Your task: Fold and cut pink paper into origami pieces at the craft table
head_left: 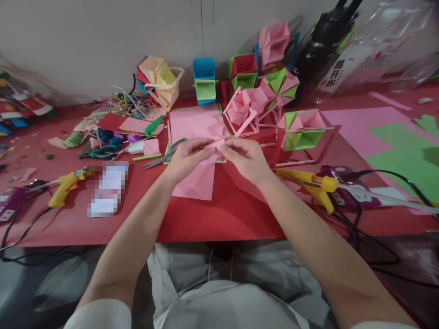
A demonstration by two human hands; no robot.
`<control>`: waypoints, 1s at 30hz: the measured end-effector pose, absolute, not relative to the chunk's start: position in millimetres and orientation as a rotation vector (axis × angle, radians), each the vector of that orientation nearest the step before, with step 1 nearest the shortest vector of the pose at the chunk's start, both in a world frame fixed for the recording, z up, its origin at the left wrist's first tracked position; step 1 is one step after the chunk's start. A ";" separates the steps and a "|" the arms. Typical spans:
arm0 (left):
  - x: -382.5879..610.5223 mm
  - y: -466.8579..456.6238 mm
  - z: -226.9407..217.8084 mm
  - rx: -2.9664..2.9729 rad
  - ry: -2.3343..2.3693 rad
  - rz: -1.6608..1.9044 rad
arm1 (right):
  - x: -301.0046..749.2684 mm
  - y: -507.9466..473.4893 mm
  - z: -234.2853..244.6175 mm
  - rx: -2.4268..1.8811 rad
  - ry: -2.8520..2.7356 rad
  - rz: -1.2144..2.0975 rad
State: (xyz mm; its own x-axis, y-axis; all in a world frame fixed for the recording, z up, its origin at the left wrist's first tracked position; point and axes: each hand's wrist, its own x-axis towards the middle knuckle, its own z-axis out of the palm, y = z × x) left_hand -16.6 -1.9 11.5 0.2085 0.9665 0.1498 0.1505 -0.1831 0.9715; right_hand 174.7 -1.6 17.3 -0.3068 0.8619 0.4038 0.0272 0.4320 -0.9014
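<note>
red table (219, 219), left hand (187, 159) and right hand (247, 159) pinching one pink paper (217, 144), two yellow glue guns (65, 185) (313, 184)

- Your left hand (187, 157) and right hand (247, 157) meet above the flat pink paper sheet (197, 122), both pinching the small pink folded paper strip (218, 145) between them.
- The grey metal scissors (163, 156) lie just left of your left hand, on the red table (219, 219).
- A yellow plastic glue gun (310, 183) lies right of your right hand, and a second yellow glue gun (65, 185) lies far left.
- The pink-and-green folded paper boxes (240, 109) stand behind the sheet.
</note>
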 end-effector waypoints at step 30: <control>-16.1 3.0 9.2 1.293 1.068 1.008 | 175.7 3.1 7.3 -0.882 -1.496 1.253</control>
State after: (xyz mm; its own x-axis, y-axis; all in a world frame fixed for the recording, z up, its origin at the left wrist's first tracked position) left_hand -16.1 3.0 9.2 0.2244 0.9738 -0.0371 0.0192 0.0337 0.9992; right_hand 175.7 3.1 7.3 -0.2790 0.9355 0.2166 -0.0492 0.2114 -0.9762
